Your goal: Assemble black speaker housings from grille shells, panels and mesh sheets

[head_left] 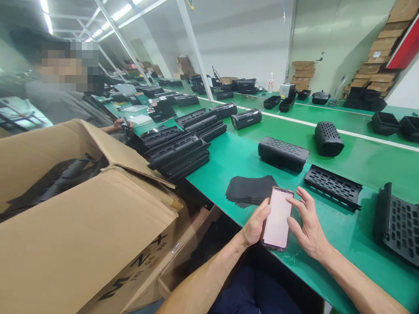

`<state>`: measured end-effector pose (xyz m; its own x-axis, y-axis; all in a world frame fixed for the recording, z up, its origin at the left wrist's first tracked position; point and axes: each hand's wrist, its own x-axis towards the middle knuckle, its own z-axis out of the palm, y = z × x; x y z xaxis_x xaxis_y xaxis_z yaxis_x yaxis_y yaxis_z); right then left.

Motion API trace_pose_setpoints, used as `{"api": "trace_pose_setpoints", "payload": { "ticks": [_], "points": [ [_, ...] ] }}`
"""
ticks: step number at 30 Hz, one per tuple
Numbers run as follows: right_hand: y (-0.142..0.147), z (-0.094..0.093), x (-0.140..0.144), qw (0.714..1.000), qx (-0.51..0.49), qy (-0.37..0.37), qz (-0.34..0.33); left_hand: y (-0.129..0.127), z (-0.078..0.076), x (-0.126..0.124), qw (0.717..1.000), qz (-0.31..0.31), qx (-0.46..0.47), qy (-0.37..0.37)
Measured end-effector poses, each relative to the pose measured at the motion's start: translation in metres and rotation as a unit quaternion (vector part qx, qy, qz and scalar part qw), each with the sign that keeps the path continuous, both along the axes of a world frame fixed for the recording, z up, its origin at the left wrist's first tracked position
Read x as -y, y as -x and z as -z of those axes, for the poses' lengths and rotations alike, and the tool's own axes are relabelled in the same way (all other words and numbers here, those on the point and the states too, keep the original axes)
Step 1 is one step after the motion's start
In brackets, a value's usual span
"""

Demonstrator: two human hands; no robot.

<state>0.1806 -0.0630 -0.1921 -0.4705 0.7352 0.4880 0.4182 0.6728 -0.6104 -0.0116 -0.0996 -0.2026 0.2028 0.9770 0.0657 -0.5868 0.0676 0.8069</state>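
Left hand (255, 226) grips the phone (277, 218) by its long edge above the green table's (343, 231) near edge; right hand (307, 226) hovers open, fingers spread, beside the screen. Phone appears rigid, light, smooth, likely slippery and fragile: hold by both side edges.

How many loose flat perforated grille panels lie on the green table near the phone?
2: one grille just beyond the right hand, another at the right edge, partly cut off. Others may lie out of view.

Bare forearms without sleeves, bare hands (255, 224) without gloves, dark navy trousers (255, 292)
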Motion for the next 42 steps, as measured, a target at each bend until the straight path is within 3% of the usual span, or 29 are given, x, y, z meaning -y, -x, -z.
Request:
{"api": "trace_pose_setpoints", "payload": {
  "ticks": [42],
  "points": [
    [0.0013,-0.0045,-0.0016,1.0,-0.018,0.01,0.007,0.0004,0.0013,-0.0011,1.0,-0.007,-0.006,0.008]
  ]
}}
